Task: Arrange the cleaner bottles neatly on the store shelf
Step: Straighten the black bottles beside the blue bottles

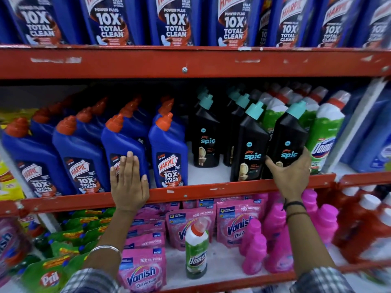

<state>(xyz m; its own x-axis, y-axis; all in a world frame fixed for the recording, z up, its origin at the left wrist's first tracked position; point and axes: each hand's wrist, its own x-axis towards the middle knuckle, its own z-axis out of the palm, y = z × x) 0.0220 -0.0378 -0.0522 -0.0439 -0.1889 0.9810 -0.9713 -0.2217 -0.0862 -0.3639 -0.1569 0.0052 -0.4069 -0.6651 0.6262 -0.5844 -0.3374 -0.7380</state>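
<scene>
- because the middle shelf's red front rail (190, 194) is low and every bottle behind it is tall and narrow, the largest thing at risk is the block of blue harpic bottles (80, 149) standing behind the rail's left half: a firm shove on one front bottle could knock the rows behind it over
- the left hand (129, 182) lies open and flat, fingers straight, palm against the label of the third front harpic bottle (122, 149) just above the rail; it grips nothing, so if the push lands high the bottle may tilt back instead of sliding
- the black spic bottles (249, 144) stand behind the rail's right half; one front bottle sits further back than the others, so the line is uneven, and dragging a neighbour could skew it more
- the right hand (292, 176) is half closed round the base of the rightmost spic bottle (287, 140), thumb on the left edge, fingers on the right; held only at the bottom and already leaning, it could topple onto the green and white domex bottle (323, 136) touching its right side
- a lone domex bottle (195, 248) stands below the rail among vanish pouches (143, 271); a forearm brushing it could tip it
- smallest: whether the caps are tight cannot be told, so a fall might leak
</scene>
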